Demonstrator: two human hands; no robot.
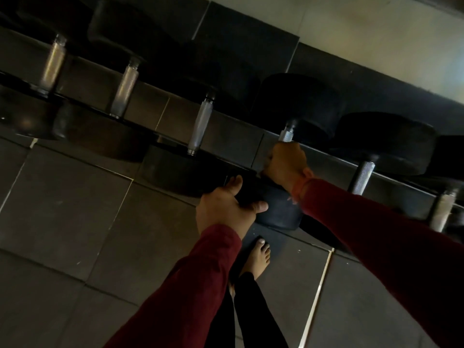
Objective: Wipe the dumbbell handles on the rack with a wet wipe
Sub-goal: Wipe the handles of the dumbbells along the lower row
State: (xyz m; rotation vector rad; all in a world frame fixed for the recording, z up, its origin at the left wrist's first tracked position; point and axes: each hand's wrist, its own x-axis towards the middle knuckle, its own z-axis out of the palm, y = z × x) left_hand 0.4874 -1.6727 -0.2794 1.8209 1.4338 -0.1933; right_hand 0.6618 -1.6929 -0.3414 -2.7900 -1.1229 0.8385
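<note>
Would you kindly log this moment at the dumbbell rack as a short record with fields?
setting: dim gym, dumbbells in a row on a rack above a tiled floor
right hand: curled round the handle of one dumbbell
wet wipe: not clearly visible; possibly under the right hand
left hand: grips the near black end weight of that dumbbell
other handles: three bare to the left, two to the right
person: dark red sleeves, bare foot on the floor
</note>
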